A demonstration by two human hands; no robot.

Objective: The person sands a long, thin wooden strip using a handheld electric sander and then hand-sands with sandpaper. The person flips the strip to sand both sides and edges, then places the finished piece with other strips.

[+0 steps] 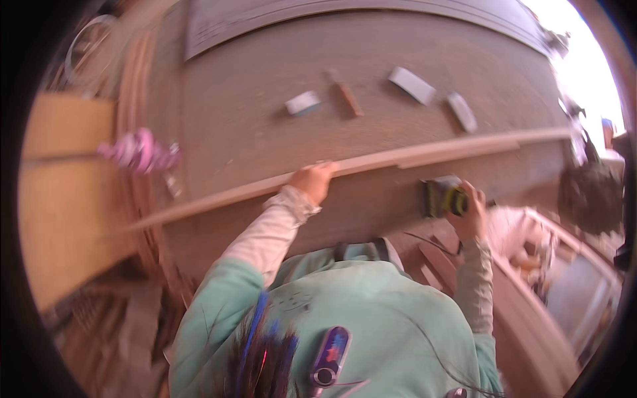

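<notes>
A long, narrow wooden strip runs across the workbench from lower left to upper right. My left hand has its fingers closed over the strip near its middle. In my right hand is a green and black power sander, which sits on the near side of the strip, apart from it. A cord trails from near the sander toward my body. On the bench beyond the strip lie a small white block, a tool with a brown wooden handle, a white rectangular piece and a pale rounded bar.
A large panel with grooved lines lies along the bench's far edge. Pink-purple wrapped material sits at the left, next to yellow boards. Wooden frames stand at the lower right, and a dark bag-like thing hangs at the right.
</notes>
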